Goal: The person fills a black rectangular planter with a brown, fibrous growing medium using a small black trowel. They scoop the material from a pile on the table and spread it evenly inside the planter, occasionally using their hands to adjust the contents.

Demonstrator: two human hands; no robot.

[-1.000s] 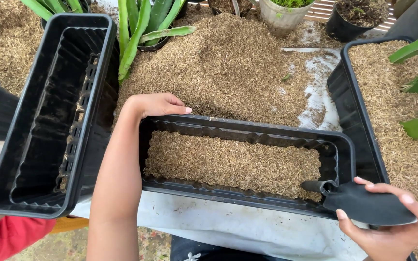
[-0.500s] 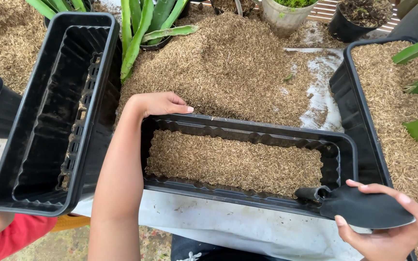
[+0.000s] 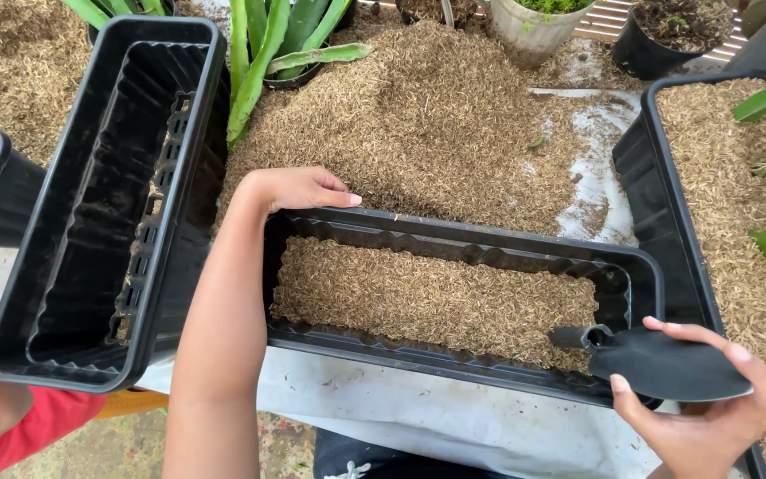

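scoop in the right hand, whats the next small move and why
Probably swing the black scoop over to the loose heap of husks behind the planter and dig in. The right hand holds it by the blade at the near right corner, with no husks on it. The planter is only partly filled, and the left hand rests on its far rim.

A single head-worn camera looks steeply down from close above onto the black planter box point(image 3: 454, 257) and husk pile point(image 3: 436, 115).
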